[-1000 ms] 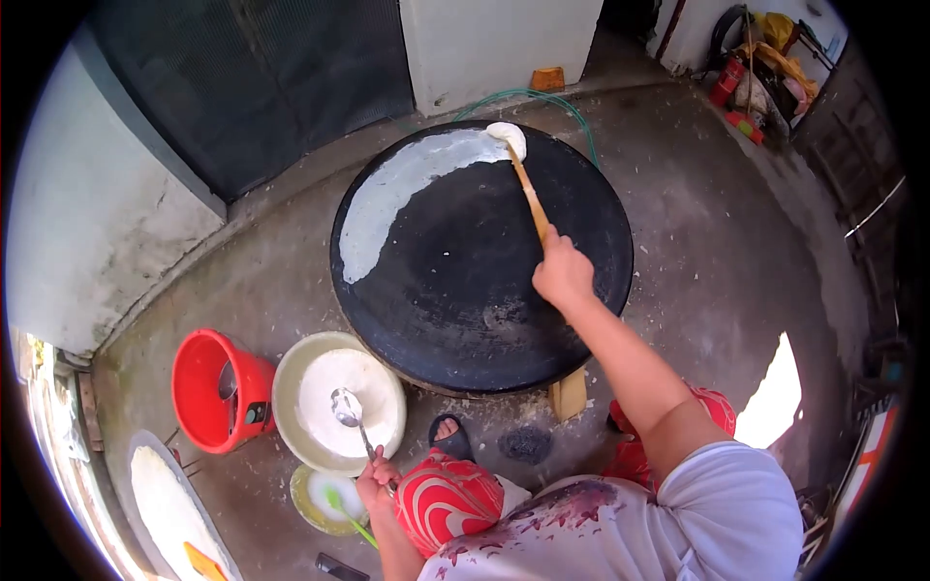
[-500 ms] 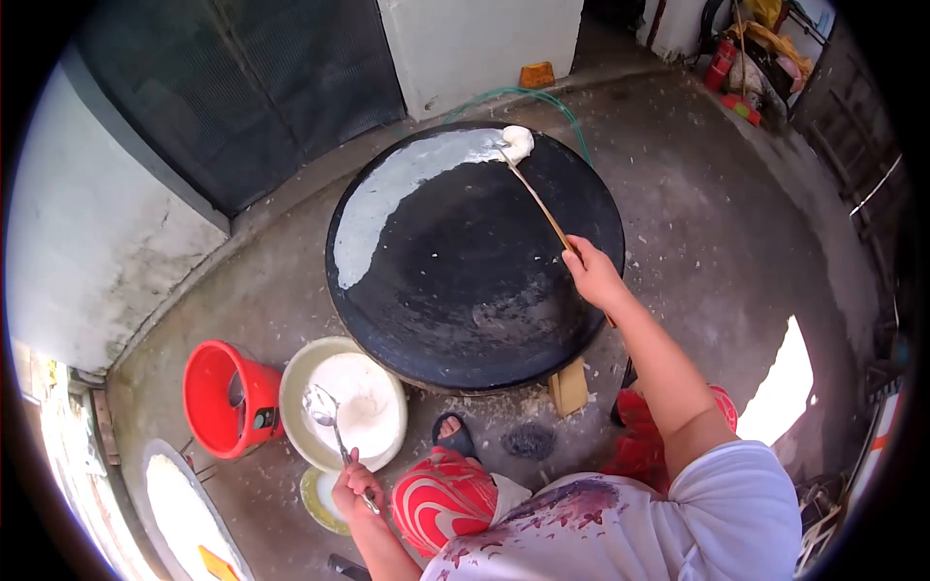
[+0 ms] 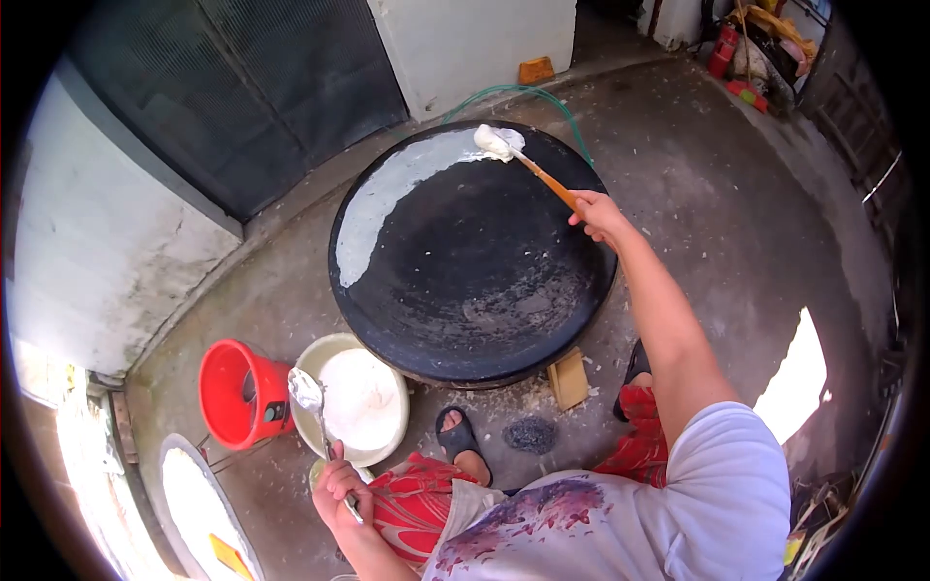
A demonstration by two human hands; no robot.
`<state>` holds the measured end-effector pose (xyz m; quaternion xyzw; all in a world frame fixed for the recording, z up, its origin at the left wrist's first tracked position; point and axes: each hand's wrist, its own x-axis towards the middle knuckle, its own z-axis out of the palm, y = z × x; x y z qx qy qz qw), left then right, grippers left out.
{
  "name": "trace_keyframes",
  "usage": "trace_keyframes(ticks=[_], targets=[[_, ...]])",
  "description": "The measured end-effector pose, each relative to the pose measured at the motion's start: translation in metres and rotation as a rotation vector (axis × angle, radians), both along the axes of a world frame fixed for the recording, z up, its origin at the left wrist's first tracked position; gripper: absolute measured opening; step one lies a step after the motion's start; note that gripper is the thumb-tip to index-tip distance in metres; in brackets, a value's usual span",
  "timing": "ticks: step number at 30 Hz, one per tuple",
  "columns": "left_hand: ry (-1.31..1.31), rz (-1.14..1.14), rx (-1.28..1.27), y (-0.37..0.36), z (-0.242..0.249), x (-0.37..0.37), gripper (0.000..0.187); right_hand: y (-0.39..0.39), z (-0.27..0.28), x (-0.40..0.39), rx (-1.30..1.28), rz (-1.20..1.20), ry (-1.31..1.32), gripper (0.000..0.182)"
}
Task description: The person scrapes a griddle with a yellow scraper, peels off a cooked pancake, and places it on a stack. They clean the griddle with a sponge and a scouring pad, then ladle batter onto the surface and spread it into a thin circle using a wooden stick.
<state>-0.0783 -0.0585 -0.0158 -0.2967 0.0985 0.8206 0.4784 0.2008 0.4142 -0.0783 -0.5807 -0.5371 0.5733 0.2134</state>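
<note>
My right hand (image 3: 598, 217) is closed around the handle of a wooden-handled spatula (image 3: 550, 181), reaching over a wide round black griddle (image 3: 465, 261). At the spatula's far end sits a thick lump of white batter (image 3: 496, 141), near the griddle's back edge. From there a thin pale band of batter (image 3: 373, 208) curves along the left side of the griddle. My left hand (image 3: 341, 484) grips the handle of a metal ladle (image 3: 307, 390). The ladle's bowl, coated white, hangs over the left rim of a pale basin (image 3: 399, 426) holding white batter (image 3: 360, 397).
A red bucket (image 3: 223, 397) stands left of the basin. At lower left lies a round tray (image 3: 179, 455) with an orange scraper (image 3: 231, 557). A wooden block (image 3: 569, 380) is by the griddle's front edge; a green hose (image 3: 542, 94) runs behind it.
The spatula has turned over, and its lump of batter has moved slightly left. My left hand and the ladle have shifted a little left toward the basin's rim.
</note>
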Motion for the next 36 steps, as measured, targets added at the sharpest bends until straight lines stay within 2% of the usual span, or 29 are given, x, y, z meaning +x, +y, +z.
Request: trace_keyframes(ticks=[4, 6, 9, 11, 12, 14, 15, 16, 18, 19, 20, 22, 25, 28, 31, 34, 36], targets=[[-0.059, -0.029, 0.000, 0.010, -0.015, 0.000, 0.033, 0.010, -0.017, -0.006, -0.014, -0.150, -0.067, 0.033], [-0.022, -0.039, -0.076, 0.015, -0.019, 0.000, 0.032, 0.006, -0.008, -0.022, -0.029, -0.001, -0.042, 0.031], [-0.007, -0.058, -0.125, 0.015, -0.021, -0.001, 0.031, 0.005, -0.003, -0.007, -0.013, 0.089, -0.049, 0.030], [0.023, -0.054, -0.184, 0.016, -0.023, -0.001, 0.030, 0.002, -0.012, -0.004, 0.179, -0.133, -0.130, 0.028], [0.021, -0.051, -0.187, 0.016, -0.024, -0.001, 0.030, -0.001, -0.015, -0.010, 0.176, -0.131, -0.131, 0.028], [0.057, -0.025, -0.232, 0.018, -0.026, -0.001, 0.030, -0.012, -0.014, -0.036, 0.072, 0.005, -0.023, 0.028], [0.058, -0.022, -0.223, 0.018, -0.026, -0.001, 0.031, -0.026, 0.007, -0.046, 0.026, 0.057, -0.112, 0.029], [0.057, -0.019, -0.226, 0.017, -0.026, -0.001, 0.031, -0.023, -0.001, -0.043, 0.024, 0.061, -0.113, 0.029], [0.024, -0.039, -0.200, 0.017, -0.027, -0.002, 0.032, -0.007, -0.023, -0.028, 0.302, 0.198, -0.219, 0.028], [0.022, -0.037, -0.198, 0.017, -0.025, -0.002, 0.032, -0.019, -0.010, -0.016, 0.423, 0.129, -0.340, 0.028], [0.028, -0.042, -0.208, 0.016, -0.023, 0.000, 0.032, -0.029, -0.003, -0.009, 0.372, -0.001, -0.393, 0.027], [0.033, -0.044, -0.224, 0.015, -0.022, 0.003, 0.032, -0.013, -0.053, 0.000, 0.378, -0.172, -0.266, 0.027], [0.087, -0.059, -0.237, 0.019, -0.020, 0.005, 0.031, -0.035, -0.051, -0.049, 0.390, 0.064, -0.103, 0.028], [0.081, -0.060, -0.242, 0.017, -0.018, 0.004, 0.032, -0.039, -0.027, -0.062, 0.406, 0.256, -0.238, 0.028], [0.130, -0.104, -0.241, 0.013, -0.025, 0.001, 0.032, -0.044, -0.010, -0.048, 0.368, 0.074, -0.318, 0.027], [0.141, -0.077, -0.244, 0.013, -0.024, 0.000, 0.032, -0.041, -0.047, -0.079, 0.372, 0.198, -0.179, 0.027], [0.136, -0.067, -0.252, 0.013, -0.021, 0.001, 0.032, -0.045, -0.048, -0.085, 0.471, 0.269, -0.242, 0.028]])
